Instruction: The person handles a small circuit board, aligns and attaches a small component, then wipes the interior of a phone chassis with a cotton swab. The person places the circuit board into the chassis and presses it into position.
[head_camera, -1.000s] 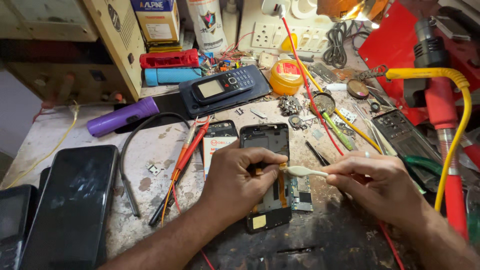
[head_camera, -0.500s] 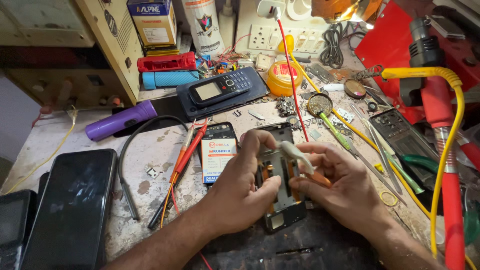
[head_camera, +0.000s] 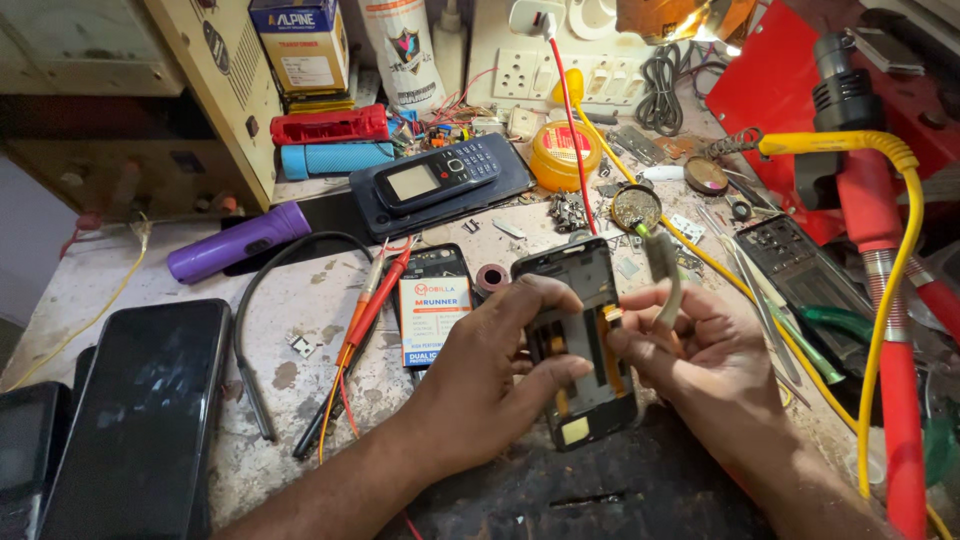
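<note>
Hands first, since they're closest: left hand (head_camera: 490, 375) has its fingers closed around the opened phone frame (head_camera: 582, 340), thumb across the lower middle, holding it tilted up just above the dark mat (head_camera: 560, 490) at the near edge of the counter (head_camera: 300, 300). Right hand (head_camera: 700, 350) pinches a pale toothbrush (head_camera: 662, 275) between thumb and fingers, bristle end pointing up and away, head next to the frame's right edge, with the fingertips touching the orange strip inside it.

My read is this is the cleaning stage on the bare frame, brush not on the surface at this instant. Next move probably needs the brush head turned down into the frame while the left grip keeps it from twisting.

Room-wise it's tight on the right: a yellow cable (head_camera: 880, 300) and red tool handle (head_camera: 890, 400) run just beside the right wrist, with tweezers and a black board past that. Left side has more slack, though the red probes (head_camera: 365, 300) and a labelled phone battery (head_camera: 432, 320) sit near the left knuckles. Two dark phones (head_camera: 140, 410) lie well apart at the left edge.

Farther back there's a keypad phone (head_camera: 440, 178) on a black slab, a purple torch (head_camera: 225, 245), a yellow tin (head_camera: 563, 155), then boxes and a wall socket board.
</note>
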